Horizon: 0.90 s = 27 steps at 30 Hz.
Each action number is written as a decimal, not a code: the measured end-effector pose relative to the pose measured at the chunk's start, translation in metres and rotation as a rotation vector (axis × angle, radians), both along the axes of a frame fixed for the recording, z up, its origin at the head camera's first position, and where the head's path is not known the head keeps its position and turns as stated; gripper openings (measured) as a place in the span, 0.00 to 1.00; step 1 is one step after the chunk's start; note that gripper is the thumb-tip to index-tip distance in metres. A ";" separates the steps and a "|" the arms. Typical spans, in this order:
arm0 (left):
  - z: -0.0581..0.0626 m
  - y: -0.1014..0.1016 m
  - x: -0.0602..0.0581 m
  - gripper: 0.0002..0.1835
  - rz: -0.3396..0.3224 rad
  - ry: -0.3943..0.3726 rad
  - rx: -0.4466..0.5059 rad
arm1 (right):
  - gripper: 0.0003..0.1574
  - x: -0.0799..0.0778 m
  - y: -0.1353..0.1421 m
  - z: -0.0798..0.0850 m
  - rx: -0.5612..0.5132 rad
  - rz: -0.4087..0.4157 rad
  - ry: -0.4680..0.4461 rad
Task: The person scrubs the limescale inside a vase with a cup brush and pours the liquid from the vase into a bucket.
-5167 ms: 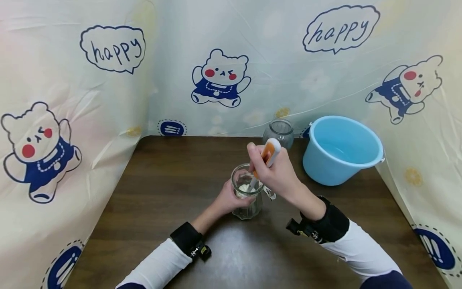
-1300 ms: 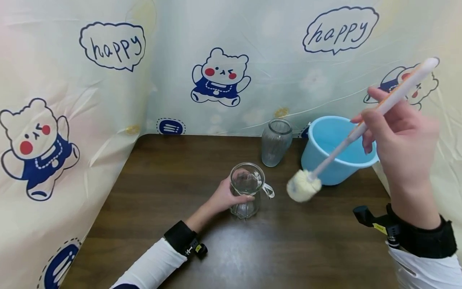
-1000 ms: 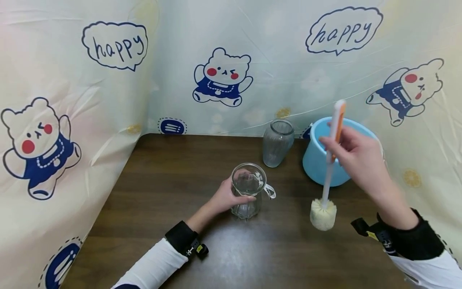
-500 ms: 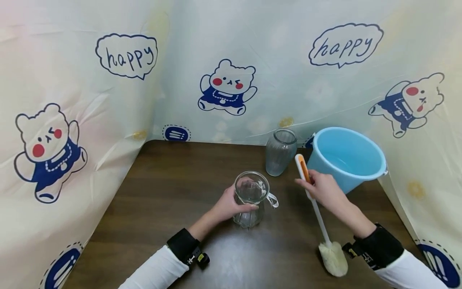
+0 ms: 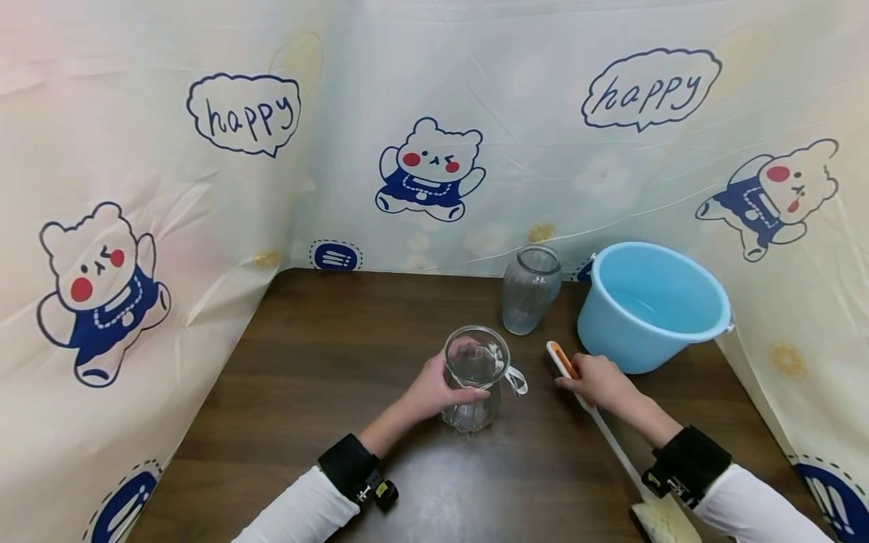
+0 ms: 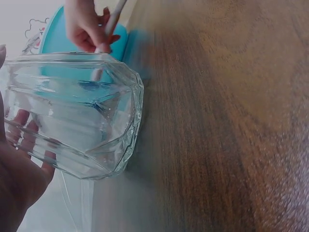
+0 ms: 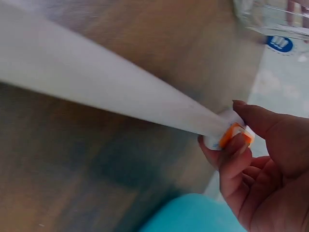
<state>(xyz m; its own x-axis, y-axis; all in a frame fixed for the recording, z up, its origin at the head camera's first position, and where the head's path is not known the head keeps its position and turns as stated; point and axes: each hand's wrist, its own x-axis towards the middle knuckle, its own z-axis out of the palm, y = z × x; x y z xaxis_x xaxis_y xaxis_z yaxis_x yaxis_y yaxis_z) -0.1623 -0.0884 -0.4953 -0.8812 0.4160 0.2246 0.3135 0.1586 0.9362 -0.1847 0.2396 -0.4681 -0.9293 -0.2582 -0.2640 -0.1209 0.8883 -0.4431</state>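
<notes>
My left hand (image 5: 437, 391) grips a clear glass jar (image 5: 477, 411) round its neck from the left, and the jar stands upright on the table. A white ribbon (image 5: 517, 379) hangs at the jar's right side. In the right wrist view my right hand (image 7: 263, 164) pinches the white and orange handle of a bottle brush (image 7: 145, 92). The head view shows the brush (image 5: 614, 446) slanting toward the near right, low over the table. Its cream sponge head (image 5: 664, 522) is partly cut off by the lower frame edge and partly hidden by the right wrist.
Behind the held jar stands a second glass jar (image 5: 529, 294). A light blue bucket (image 5: 648, 302) sits at the back right, close to the right hand. The dark wooden table (image 5: 326, 339) meets a printed cloth (image 5: 516, 98) at its back and sides.
The right hand drew the brush out of the jar, lifted it to the right, then lowered it toward the table with its head toward the near side. The left hand stayed on the jar.
</notes>
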 end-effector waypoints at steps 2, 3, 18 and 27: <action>0.000 0.001 0.001 0.37 -0.003 0.000 0.016 | 0.17 0.001 0.003 -0.006 0.015 0.004 0.003; 0.001 0.001 0.002 0.38 -0.007 0.000 0.025 | 0.17 0.001 0.004 -0.009 0.023 0.001 0.007; 0.004 0.002 0.002 0.38 -0.004 0.003 0.015 | 0.20 0.009 0.015 -0.025 0.040 -0.069 0.048; 0.001 -0.001 0.000 0.38 0.001 0.033 -0.010 | 0.22 0.006 0.016 -0.022 0.031 -0.064 0.051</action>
